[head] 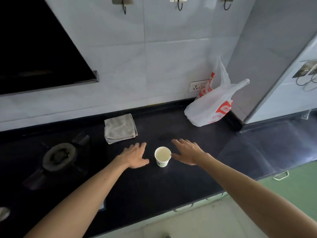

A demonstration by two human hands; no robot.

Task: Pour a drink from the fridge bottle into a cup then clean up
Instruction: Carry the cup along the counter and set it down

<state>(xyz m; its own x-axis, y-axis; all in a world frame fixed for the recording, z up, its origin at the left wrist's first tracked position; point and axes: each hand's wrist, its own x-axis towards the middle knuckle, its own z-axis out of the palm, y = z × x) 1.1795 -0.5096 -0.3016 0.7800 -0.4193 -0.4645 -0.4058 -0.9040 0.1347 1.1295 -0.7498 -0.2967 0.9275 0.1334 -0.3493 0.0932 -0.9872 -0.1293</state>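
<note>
A small white paper cup (162,156) stands upright on the dark countertop (171,182), with a pale inside; whether it holds liquid I cannot tell. My left hand (135,155) lies flat on the counter just left of the cup, fingers spread, holding nothing. My right hand (187,152) hovers or rests just right of the cup, fingers straight, its thumb close to the cup's rim. No bottle is in view.
A folded grey cloth (120,128) lies behind my left hand. A gas burner (59,156) sits at the left. A white and red plastic bag (214,103) leans in the back right corner by a wall socket (197,86). The counter's front edge runs diagonally at lower right.
</note>
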